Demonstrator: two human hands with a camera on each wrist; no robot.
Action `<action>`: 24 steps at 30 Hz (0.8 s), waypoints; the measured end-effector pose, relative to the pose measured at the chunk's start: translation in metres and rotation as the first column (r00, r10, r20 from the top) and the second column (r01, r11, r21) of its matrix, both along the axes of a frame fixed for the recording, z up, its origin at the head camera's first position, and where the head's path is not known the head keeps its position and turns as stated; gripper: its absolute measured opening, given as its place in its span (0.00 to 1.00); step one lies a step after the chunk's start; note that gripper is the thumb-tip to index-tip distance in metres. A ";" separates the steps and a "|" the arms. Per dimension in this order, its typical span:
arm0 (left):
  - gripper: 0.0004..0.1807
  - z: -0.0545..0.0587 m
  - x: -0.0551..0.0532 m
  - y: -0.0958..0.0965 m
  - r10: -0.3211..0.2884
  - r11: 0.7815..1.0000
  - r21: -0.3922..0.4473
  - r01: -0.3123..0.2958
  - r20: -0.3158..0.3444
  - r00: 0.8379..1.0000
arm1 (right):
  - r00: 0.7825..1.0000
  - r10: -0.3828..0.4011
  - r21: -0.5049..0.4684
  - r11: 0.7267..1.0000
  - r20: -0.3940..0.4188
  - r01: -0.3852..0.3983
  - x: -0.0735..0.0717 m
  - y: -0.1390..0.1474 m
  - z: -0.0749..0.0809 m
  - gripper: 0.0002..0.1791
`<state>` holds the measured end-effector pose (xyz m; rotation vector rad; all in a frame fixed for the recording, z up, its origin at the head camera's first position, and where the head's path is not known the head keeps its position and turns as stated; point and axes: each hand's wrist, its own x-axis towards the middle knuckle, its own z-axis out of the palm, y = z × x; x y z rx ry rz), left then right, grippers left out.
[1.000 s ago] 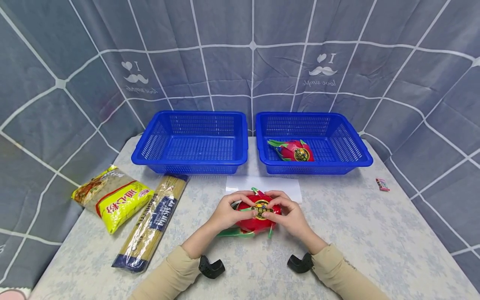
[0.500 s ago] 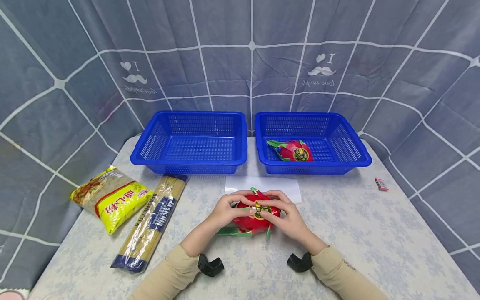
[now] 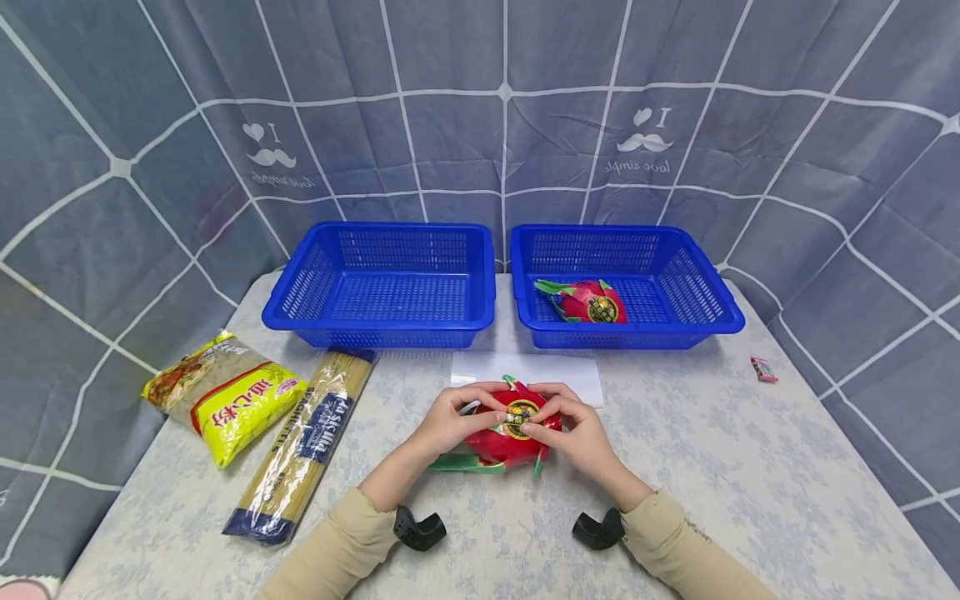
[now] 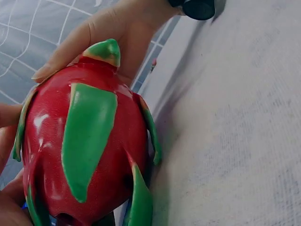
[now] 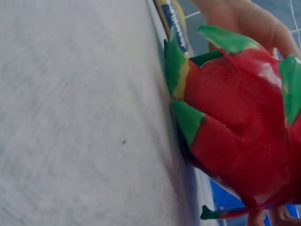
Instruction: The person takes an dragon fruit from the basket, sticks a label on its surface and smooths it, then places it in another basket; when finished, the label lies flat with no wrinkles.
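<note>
A red dragon fruit with green scale tips lies on its side on the table, at the centre front. On its upper face is a round black-and-gold label. My left hand holds the fruit from the left, my right hand from the right. Both thumbs and index fingers meet the label's edges; whether they pinch it or press it is unclear. In the left wrist view, the glossy dragon fruit hides part of a hand. The right wrist view shows the dragon fruit beside the tabletop.
Two blue baskets stand behind: the left basket and the right basket, which contains another labelled dragon fruit. Left lie a yellow noodle bag and spaghetti pack. A white sheet and a small red packet are also there.
My right index finger stretched across the label half a second ago and is now bent back, showing more of the label. Fruit and hands have otherwise stayed in place.
</note>
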<state>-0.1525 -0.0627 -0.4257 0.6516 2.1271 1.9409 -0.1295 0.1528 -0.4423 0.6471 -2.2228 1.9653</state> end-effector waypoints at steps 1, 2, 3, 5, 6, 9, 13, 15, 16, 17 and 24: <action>0.07 -0.001 0.000 0.000 0.001 1.000 -0.007 -0.001 -0.024 1.000 | 1.000 0.001 0.014 1.000 0.009 -0.001 0.001 0.000 0.001 0.07; 0.07 -0.001 0.001 0.001 0.002 1.000 -0.016 -0.003 -0.044 0.999 | 1.000 0.004 0.033 0.999 0.009 -0.004 0.002 -0.001 0.002 0.08; 0.07 -0.002 0.001 0.001 0.003 1.000 -0.025 -0.005 -0.060 0.998 | 1.000 0.009 0.051 0.999 0.009 -0.009 0.002 -0.001 0.003 0.09; 0.08 -0.001 0.003 0.002 0.006 0.999 -0.040 -0.009 -0.083 0.997 | 1.000 0.017 0.089 0.996 -0.007 -0.016 0.006 -0.003 0.011 0.10; 0.09 0.001 0.004 0.002 0.006 0.999 -0.048 -0.011 -0.089 0.996 | 1.000 0.019 0.105 0.994 -0.016 -0.017 0.008 -0.004 0.015 0.11; 0.13 0.014 0.011 0.004 0.002 0.997 -0.073 -0.011 -0.119 0.993 | 0.998 0.013 0.150 0.989 -0.061 -0.003 0.013 -0.006 0.026 0.14; 0.20 0.028 0.020 0.007 0.010 0.995 -0.101 -0.029 -0.183 0.983 | 0.995 -0.012 0.211 0.977 -0.104 0.034 0.017 -0.009 0.034 0.14; 0.21 0.028 0.021 0.008 0.009 0.995 -0.099 -0.030 -0.210 0.978 | 0.992 -0.002 0.237 0.971 -0.123 0.031 0.018 -0.009 0.037 0.15; 0.21 0.028 0.021 0.008 0.004 0.995 -0.092 -0.025 -0.221 0.975 | 0.992 0.011 0.247 0.969 -0.126 0.021 0.018 -0.008 0.037 0.15; 0.20 0.028 0.021 0.008 -0.002 0.996 -0.086 -0.018 -0.230 0.973 | 0.992 0.028 0.258 0.966 -0.126 0.005 0.017 -0.007 0.038 0.15; 0.14 0.031 0.019 0.010 -0.027 0.997 -0.070 0.014 -0.181 0.983 | 0.986 0.131 0.299 0.949 -0.099 -0.096 0.013 -0.001 0.042 0.18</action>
